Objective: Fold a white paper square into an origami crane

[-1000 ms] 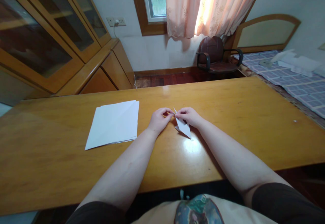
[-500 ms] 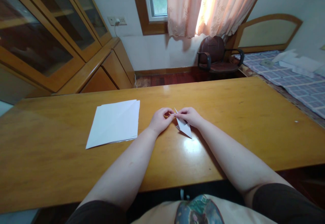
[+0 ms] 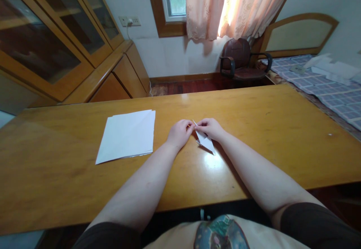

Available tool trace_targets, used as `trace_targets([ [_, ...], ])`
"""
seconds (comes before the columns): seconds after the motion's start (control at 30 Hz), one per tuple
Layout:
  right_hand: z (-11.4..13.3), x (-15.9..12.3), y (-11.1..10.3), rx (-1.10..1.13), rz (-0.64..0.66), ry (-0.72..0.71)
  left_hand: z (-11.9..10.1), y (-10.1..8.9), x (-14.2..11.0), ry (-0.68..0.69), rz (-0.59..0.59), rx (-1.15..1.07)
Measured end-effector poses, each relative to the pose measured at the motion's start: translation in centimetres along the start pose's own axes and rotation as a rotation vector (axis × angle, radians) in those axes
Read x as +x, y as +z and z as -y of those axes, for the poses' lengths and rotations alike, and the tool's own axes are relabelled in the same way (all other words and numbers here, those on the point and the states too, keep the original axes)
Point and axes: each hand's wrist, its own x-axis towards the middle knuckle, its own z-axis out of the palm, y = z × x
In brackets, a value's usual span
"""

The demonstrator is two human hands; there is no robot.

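A small folded white paper (image 3: 205, 140) with pointed ends hangs just above the wooden table (image 3: 84, 192), between my two hands. My right hand (image 3: 212, 128) pinches it near its upper end, and one narrow tip pokes up past the fingers. My left hand (image 3: 179, 131) has its thumb and fingertips closed against the paper's left side at that same upper end. What exactly lies between the left fingertips is too small to see. The lower point of the paper slants down to the right, toward a bright reflection on the tabletop.
A stack of white paper sheets (image 3: 126, 136) lies left of my hands. A tiny white scrap (image 3: 329, 134) is near the table's right side. Beyond the table stand a brown armchair (image 3: 238, 59), a bed (image 3: 335, 94) and a glass-door cabinet (image 3: 36, 34).
My left fingers have drawn closer together, closing the gap between thumb and forefinger. The folded paper's lower tip has shifted slightly right. My right hand stays almost in place.
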Motion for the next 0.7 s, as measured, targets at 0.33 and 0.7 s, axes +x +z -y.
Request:
trace_targets([
  [0.33,-0.44,0.29,-0.31,0.069,-0.03,-0.033,0.03,0.16,-0.02,-0.062,-0.053,-0.221],
  [0.7,-0.02,0.01,0.18,0.032,-0.097,-0.139,-0.49,0.02,-0.1,-0.142,-0.081,-0.32],
])
